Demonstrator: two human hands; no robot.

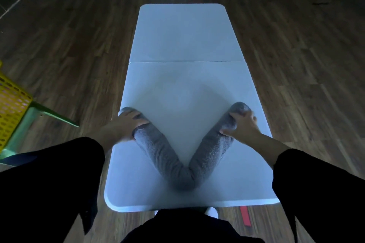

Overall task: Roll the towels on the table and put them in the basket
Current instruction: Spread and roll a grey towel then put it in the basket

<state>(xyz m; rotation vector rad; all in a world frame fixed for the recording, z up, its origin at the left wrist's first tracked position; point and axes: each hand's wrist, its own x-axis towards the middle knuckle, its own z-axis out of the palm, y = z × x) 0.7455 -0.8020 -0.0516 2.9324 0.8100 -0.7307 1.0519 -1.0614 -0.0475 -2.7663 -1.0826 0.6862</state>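
The grey towel is rolled up into one long, fat, fluffy roll. It is bent in the middle like the letter V. The bend lies near the close edge of the white folding table, and the two ends point away to the left and right.

The left hand grips the left end, with its fingers curled over the top of the roll. The right hand grips the right end the same way, with its thumb pressed into the soft cloth.

A yellow basket with holes sits on a green stool far to the left, well apart from the towel.
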